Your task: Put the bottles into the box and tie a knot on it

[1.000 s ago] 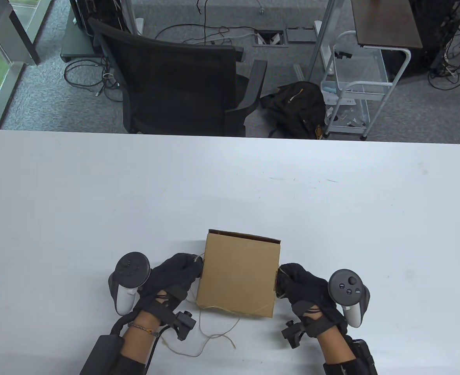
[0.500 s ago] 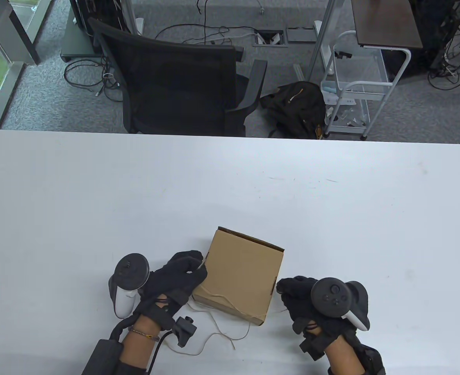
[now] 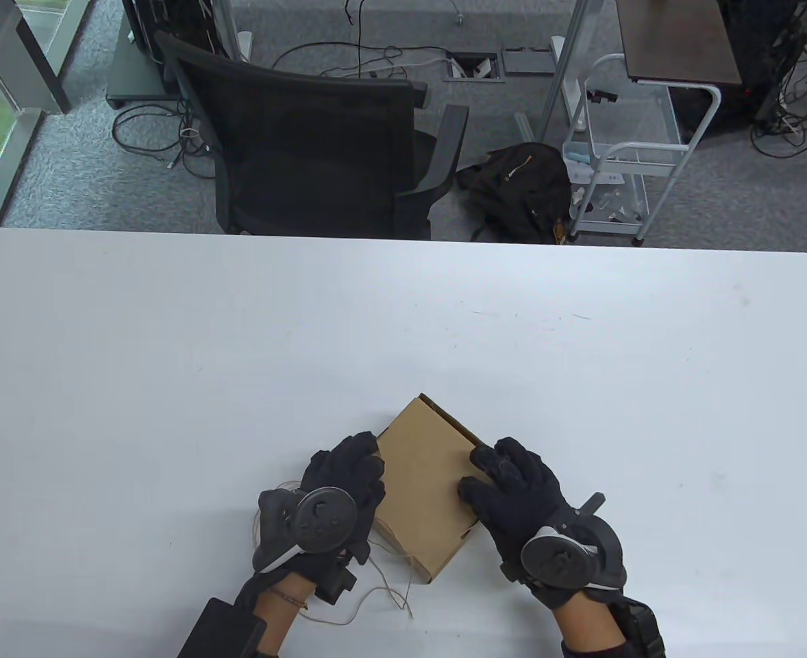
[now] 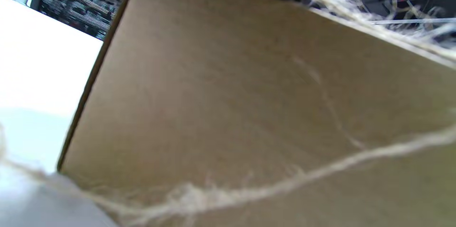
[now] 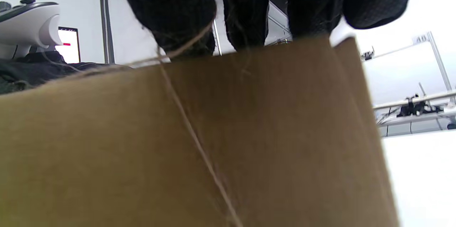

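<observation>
Fingers of both hands on box

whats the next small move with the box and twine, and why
Probably set the box square and bring the loose twine up over its lid. The box sits turned cornerwise between the left hand and right hand, the lid is bare of twine, and slack lies on the table near the left wrist. No knot shows yet.

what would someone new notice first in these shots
The brown cardboard box, closed and turned cornerwise near the table's front edge, with a black-gloved hand on each side: left hand against its left face, right hand with fingers on its top. Thin twine trails loose in front.
</observation>
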A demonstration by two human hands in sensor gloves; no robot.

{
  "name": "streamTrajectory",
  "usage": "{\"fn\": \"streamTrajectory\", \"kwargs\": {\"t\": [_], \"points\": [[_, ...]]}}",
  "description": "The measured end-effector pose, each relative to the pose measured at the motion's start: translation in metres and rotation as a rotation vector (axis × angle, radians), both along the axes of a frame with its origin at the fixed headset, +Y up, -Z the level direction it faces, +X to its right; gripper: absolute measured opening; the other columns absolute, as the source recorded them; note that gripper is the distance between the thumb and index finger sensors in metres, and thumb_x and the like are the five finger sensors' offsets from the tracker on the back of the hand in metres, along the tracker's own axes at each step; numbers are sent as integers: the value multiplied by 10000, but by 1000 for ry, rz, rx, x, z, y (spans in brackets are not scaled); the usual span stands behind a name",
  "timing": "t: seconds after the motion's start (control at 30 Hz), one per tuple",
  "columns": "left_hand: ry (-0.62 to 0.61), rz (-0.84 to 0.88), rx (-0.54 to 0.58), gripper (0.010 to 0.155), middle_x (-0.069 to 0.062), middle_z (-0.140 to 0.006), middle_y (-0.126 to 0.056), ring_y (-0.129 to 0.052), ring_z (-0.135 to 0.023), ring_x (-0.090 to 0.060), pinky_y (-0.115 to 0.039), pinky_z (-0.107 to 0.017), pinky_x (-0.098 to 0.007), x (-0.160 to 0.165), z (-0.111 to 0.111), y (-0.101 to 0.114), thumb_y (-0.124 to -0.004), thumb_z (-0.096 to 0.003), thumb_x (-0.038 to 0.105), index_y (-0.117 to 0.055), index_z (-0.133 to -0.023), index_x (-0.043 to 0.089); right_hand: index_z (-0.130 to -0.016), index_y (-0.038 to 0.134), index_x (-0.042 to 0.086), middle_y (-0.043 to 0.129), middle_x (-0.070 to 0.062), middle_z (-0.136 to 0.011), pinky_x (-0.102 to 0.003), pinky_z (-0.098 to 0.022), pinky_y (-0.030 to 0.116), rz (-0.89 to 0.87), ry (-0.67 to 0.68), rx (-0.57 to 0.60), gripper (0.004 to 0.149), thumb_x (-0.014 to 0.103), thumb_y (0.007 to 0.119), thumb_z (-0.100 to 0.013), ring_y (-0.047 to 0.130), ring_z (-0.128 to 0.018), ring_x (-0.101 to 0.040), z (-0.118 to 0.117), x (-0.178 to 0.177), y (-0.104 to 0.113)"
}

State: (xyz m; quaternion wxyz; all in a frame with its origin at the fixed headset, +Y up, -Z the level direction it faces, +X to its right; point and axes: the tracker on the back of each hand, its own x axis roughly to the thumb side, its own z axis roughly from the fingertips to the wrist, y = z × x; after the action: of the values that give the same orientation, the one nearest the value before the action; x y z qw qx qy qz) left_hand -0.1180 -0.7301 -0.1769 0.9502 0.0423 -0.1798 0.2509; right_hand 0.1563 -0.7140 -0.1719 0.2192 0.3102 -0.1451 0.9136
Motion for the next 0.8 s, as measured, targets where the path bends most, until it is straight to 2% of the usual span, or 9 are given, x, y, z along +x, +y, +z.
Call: {"fn": "streamTrajectory", "kwargs": {"t": [0.07,0.13,0.23,0.37,0.5,0.57,0.63,0.73,0.8], "points": [[2,17,-3,469,-100,-1220,-625,-687,-1092,-441,-584,-722,-701,-2,-2,-2,-780,-531,347,-730,-967,184,-852,863,171,743,-180,-1030,-739,-577,640,-24,1,-91,394,245,809,-470,675,-866,-603,-6,0,-6],[17,14,12,472,-99,-1217,-637,-644,-1100,-481,-546,-721,-731,-2,-2,-2,-783,-534,351,-733,-972,184,-846,876,130,761,-183,-1014,-722,-556,672,-82,-28,-124,392,223,829,-468,675,-847,-612,-8,-1,-5],[-1,23,46,479,-127,-1192,-661,-600,-1099,-526,-484,-705,-781,-2,-1,1,-802,-529,358,-754,-962,159,-843,877,133,819,-134,-967,-663,-504,766,70,-87,-21,393,252,834,-471,800,-769,-572,-3,-8,1],[-21,54,43,480,-168,-1179,-660,-555,-1104,-551,-390,-668,-838,0,4,6,-839,-512,366,-815,-931,134,-819,903,111,879,-172,-875,-581,-416,848,203,-151,68,395,284,850,-468,929,-626,-508,6,-21,9],[-37,44,36,483,-173,-1174,-672,-546,-1103,-562,-347,-647,-858,7,12,10,-852,-502,369,-849,-903,101,-781,914,93,928,-192,-745,-467,-310,900,344,-194,154,405,335,849,-462,1008,-475,-385,18,-34,15],[-47,44,17,488,-180,-1172,-680,-549,-1099,-573,-349,-642,-863,10,15,12,-858,-497,377,-862,-894,93,-726,938,77,964,-182,-644,-407,-235,914,354,-177,213,402,360,866,-450,1028,-362,-320,22,-38,17],[-41,41,-1,486,-178,-1170,-685,-559,-1095,-575,-371,-646,-859,12,18,12,-864,-494,375,-868,-889,91,-701,947,66,971,-182,-595,-388,-209,914,352,-158,194,400,361,883,-439,1029,-314,-282,27,-40,19],[-54,20,5,477,-144,-1176,-702,-614,-1085,-564,-509,-673,-804,14,20,7,-851,-502,376,-845,-909,127,-695,949,67,969,-181,-591,-392,-220,909,303,-117,156,388,341,908,-423,1020,-323,-269,31,-41,21],[-59,25,6,474,-123,-1181,-702,-604,-1093,-553,-552,-703,-745,14,18,5,-841,-505,367,-828,-921,140,-706,948,66,965,-189,-627,-435,-281,892,272,-124,157,378,308,930,-416,1010,-383,-306,33,-39,22]]}}
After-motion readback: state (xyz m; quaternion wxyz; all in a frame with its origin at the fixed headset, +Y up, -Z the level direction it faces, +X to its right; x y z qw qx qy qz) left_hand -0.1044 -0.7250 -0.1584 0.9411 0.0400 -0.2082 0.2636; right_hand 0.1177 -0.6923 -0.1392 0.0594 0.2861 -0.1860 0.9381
